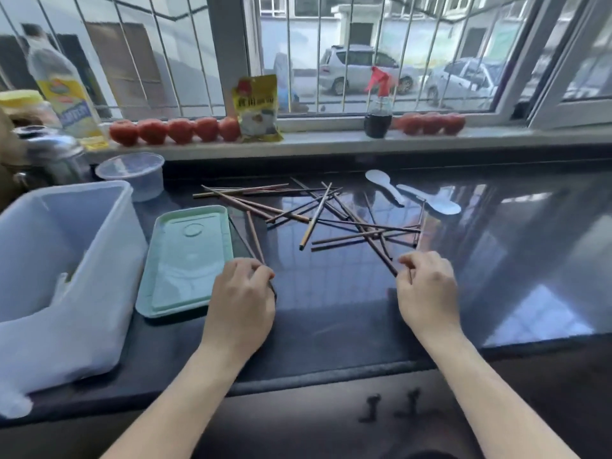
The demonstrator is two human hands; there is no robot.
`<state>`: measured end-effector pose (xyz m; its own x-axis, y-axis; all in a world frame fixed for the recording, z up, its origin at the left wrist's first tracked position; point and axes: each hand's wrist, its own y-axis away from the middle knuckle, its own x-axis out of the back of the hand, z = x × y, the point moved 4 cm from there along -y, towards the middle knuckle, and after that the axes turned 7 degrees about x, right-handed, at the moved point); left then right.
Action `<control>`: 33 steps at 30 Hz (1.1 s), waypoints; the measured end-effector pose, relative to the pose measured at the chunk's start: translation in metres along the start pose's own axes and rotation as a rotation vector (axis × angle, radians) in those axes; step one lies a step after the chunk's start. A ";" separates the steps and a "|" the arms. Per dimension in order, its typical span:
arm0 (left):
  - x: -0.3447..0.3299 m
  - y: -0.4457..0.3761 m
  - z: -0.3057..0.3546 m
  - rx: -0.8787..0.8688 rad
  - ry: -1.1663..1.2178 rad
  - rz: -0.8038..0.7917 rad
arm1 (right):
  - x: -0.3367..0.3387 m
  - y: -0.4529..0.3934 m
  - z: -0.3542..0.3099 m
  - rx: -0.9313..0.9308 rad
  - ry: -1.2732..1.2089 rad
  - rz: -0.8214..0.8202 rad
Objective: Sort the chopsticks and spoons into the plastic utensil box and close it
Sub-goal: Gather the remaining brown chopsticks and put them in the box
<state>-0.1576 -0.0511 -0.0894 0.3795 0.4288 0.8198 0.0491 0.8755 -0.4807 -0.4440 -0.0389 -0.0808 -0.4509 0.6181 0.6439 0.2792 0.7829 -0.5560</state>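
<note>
Left hand (243, 294) and right hand (425, 286) each pinch one thin wooden chopstick from the scattered chopsticks (331, 217) on the glossy dark bench (331, 309).

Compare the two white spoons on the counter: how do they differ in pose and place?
The left spoon has its bowl at the far end, towards the window; the right spoon has its bowl at the near right end. The left spoon lies nearer the chopsticks. Both are white, flat on the counter, not yet boxed.
</note>
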 end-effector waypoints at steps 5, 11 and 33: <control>-0.003 0.003 -0.003 0.080 -0.012 0.006 | -0.004 -0.039 0.036 -0.359 0.006 -0.063; -0.005 0.003 -0.008 0.119 -0.008 -0.004 | -0.022 -0.066 0.032 -0.354 0.309 -0.331; 0.000 0.008 -0.009 0.207 0.141 -0.022 | -0.009 -0.060 0.038 -0.193 0.178 -0.045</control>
<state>-0.1486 -0.0461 -0.0961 0.5063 0.3866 0.7708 -0.1260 0.9174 -0.3774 -0.4889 -0.0942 -0.0731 -0.3151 0.5721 0.7572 0.4268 0.7981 -0.4254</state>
